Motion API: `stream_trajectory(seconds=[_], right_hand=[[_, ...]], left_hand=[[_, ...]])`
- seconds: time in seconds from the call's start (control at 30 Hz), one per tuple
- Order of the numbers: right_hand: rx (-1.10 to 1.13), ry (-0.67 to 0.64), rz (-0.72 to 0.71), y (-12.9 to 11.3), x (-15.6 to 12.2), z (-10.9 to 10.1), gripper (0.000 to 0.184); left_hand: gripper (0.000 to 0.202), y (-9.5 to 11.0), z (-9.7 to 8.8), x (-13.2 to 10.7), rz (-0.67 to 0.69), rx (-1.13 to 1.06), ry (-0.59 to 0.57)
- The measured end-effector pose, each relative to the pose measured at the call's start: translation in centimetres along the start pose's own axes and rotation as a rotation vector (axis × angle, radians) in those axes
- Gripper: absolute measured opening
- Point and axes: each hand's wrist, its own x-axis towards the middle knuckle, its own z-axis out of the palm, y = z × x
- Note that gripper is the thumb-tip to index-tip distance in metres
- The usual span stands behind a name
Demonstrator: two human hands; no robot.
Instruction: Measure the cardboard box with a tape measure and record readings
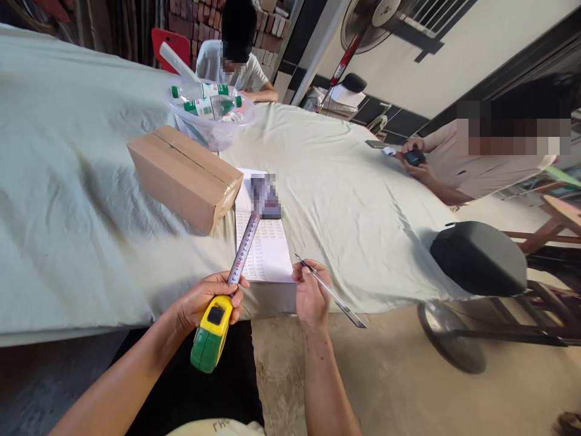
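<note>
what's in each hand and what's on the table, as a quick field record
left hand: grips yellow-green tape measure, blade drawn out over the printed sheet
right hand: holds slim silver pen at the sheet's near right corner
table cover: pale cloth
behind sheet: cardboard box, clear tub of bottles

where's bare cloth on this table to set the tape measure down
Widest bare cloth lies left of the cardboard box. Another patch sits between the printed sheet and the black case. Crowded: box, bowl of bottles and sheet sit close together.
</note>
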Motion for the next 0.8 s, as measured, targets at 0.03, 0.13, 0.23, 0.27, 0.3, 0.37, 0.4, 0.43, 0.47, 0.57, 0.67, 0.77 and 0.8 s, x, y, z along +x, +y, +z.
stream_trajectory(seconds=[0.03, 0.13, 0.23, 0.27, 0.3, 0.37, 0.4, 0.43, 0.47, 0.57, 0.67, 0.77, 0.8], right_hand=[[-0.087, -0.034, 0.002, 0.0, 0.7, -0.2, 0.024], [-0.404, -0.1, -0.098, -0.1, 3.8, -0.7, 0.032], [-0.738, -0.218, -0.296, 0.1, 7.6, -0.7, 0.033], [-0.768, -0.251, -0.323, 0.2, 8.9, -0.7, 0.034], [-0.785, -0.28, -0.343, 0.4, 10.2, -0.6, 0.036], [-0.831, -0.333, -0.387, 0.9, 12.7, -0.4, 0.041], [-0.887, -0.364, -0.427, 1.1, 13.9, -0.2, 0.044], [-0.945, -0.388, -0.463, 1.4, 15.0, 0.0, 0.047], [-1.001, -0.407, -0.492, 1.7, 16.0, 0.2, 0.049], [-1.093, -0.405, -0.503, 2.7, 18.2, 0.9, 0.053], [-1.034, -0.314, -0.46, 3.7, 18.9, 1.4, 0.053], [-0.835, -0.158, -0.427, 4.5, 18.7, 1.4, 0.049], [-0.766, -0.12, -0.419, 4.5, 18.5, 1.3, 0.047]], left_hand=[[0.012, 0.1, 0.1, -0.1, -0.003, 0.012, 0.008], [0.013, 0.3, 0.4, -0.3, -0.023, 0.028, 0.027], [0.016, 0.4, 0.6, -0.4, -0.034, 0.013, 0.047], [0.017, 0.4, 0.7, -0.4, -0.036, 0.004, 0.05], [0.018, 0.4, 0.7, -0.4, -0.038, -0.005, 0.049], [0.017, 0.3, 0.7, -0.2, -0.039, -0.016, 0.048], [0.015, 0.3, 0.7, -0.1, -0.038, -0.018, 0.045], [0.013, 0.2, 0.6, 0.0, -0.037, -0.018, 0.041], [0.012, 0.1, 0.6, 0.2, -0.035, -0.019, 0.04], [0.008, -0.3, 0.4, 0.6, -0.026, -0.031, 0.043], [0.006, -0.9, 0.2, 0.6, 0.044, -0.066, 0.026], [0.005, -1.1, 0.4, 0.6, 0.138, -0.118, -0.04], [0.004, -1.0, 0.5, 0.7, 0.15, -0.132, -0.07]])
